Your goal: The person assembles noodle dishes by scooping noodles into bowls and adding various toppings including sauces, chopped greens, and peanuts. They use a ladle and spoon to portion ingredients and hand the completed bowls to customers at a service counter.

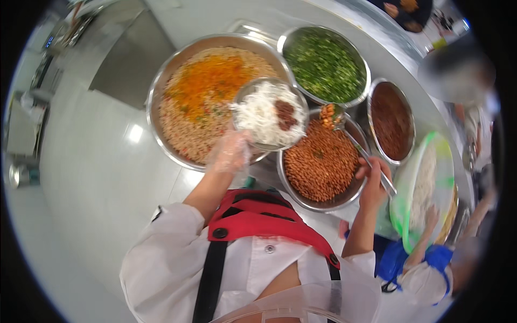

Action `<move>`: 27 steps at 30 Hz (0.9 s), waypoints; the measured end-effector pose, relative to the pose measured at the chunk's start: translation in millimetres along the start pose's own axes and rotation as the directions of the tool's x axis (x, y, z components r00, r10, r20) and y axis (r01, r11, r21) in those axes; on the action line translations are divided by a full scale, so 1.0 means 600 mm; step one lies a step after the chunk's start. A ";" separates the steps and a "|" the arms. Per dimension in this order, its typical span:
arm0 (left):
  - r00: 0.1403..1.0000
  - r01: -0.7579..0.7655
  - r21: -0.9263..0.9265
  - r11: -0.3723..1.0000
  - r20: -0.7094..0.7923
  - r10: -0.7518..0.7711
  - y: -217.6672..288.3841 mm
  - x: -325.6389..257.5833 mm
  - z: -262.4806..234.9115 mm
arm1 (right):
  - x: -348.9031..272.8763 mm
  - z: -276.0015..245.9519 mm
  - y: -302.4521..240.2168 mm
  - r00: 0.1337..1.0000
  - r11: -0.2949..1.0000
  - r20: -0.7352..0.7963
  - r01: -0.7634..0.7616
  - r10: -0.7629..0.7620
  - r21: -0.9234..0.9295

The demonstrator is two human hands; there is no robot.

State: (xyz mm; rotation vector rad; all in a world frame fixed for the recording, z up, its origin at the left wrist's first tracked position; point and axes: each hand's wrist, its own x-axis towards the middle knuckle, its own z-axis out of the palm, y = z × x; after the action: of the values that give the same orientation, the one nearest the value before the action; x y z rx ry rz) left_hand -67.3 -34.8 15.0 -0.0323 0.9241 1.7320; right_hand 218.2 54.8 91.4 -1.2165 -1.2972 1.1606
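Here the left hand (pixel 231 152), in a clear glove, grips a small steel bowl (pixel 271 114) of white noodles above the big basin (pixel 167 81); the right hand (pixel 374 180) clasps a spoon (pixel 344 129) of peanuts over the peanut bowl (pixel 321 164).

Steel counter (pixel 409 81) carries 4 metal basins (pixel 161 91) of food.

The peanut basin (pixel 321 164) sits nearest the person. Left of it and farther back, the largest basin (pixel 202 99). Directly behind it, the chopped-greens basin (pixel 325 64). To its right, the sauce bowl (pixel 391 120). Over its left rim, a small bowl of noodles (pixel 268 114); above its far edge, a loaded spoon (pixel 329 116).
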 end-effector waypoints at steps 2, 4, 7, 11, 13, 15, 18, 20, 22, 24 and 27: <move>0.997 -0.018 -0.066 0.998 0.071 0.023 -0.006 -0.007 -0.002 | -0.030 0.022 0.013 0.932 0.926 0.197 0.339 -0.305 -0.168; 0.996 0.083 -0.074 0.994 0.023 -0.082 -0.004 -0.003 -0.006 | -0.038 0.059 0.009 0.693 0.668 0.457 0.701 -0.557 -0.248; 0.996 0.089 -0.090 0.992 0.019 -0.087 -0.008 0.009 -0.038 | -0.027 0.116 -0.007 0.243 0.219 0.718 0.967 -0.652 -0.128; 0.988 -0.064 -0.053 0.997 -0.147 0.055 -0.005 0.009 -0.088 | 0.019 0.174 -0.011 0.210 0.248 0.608 0.968 -0.765 -0.023; 0.973 -0.079 -0.023 0.997 -0.219 0.072 0.028 -0.009 -0.084 | 0.064 0.214 0.004 0.308 0.338 0.558 0.940 -0.770 -0.053; 0.955 -0.149 0.004 0.989 -0.259 0.145 0.057 -0.027 -0.079 | 0.118 0.258 0.035 0.440 0.494 0.562 0.867 -0.700 -0.062; 0.923 -0.228 -0.061 0.972 -0.330 0.196 0.078 -0.034 -0.104 | 0.186 0.327 0.085 0.381 0.438 0.656 0.895 -0.652 -0.085; 0.922 -0.222 -0.037 0.974 -0.334 0.197 0.096 -0.039 -0.129 | 0.207 0.354 0.118 0.324 0.332 0.762 0.931 -0.560 -0.153; 0.911 -0.251 -0.046 0.967 -0.349 0.220 0.111 -0.048 -0.134 | 0.216 0.373 0.156 0.314 0.303 0.813 0.936 -0.491 -0.179; 0.894 -0.273 -0.035 0.961 -0.378 0.241 0.114 -0.047 -0.146 | 0.213 0.390 0.182 0.346 0.354 0.819 0.916 -0.459 -0.188; 0.908 -0.286 -0.058 0.957 -0.337 0.251 0.119 -0.046 -0.158 | 0.210 0.409 0.187 0.704 0.840 0.664 0.500 -0.251 -0.213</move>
State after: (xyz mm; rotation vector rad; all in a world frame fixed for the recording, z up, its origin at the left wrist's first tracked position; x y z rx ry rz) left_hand -155.2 -118.2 1.8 -0.2822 1.1162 2.0732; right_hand -21.8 180.6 -32.2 -0.7544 -2.2494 1.0474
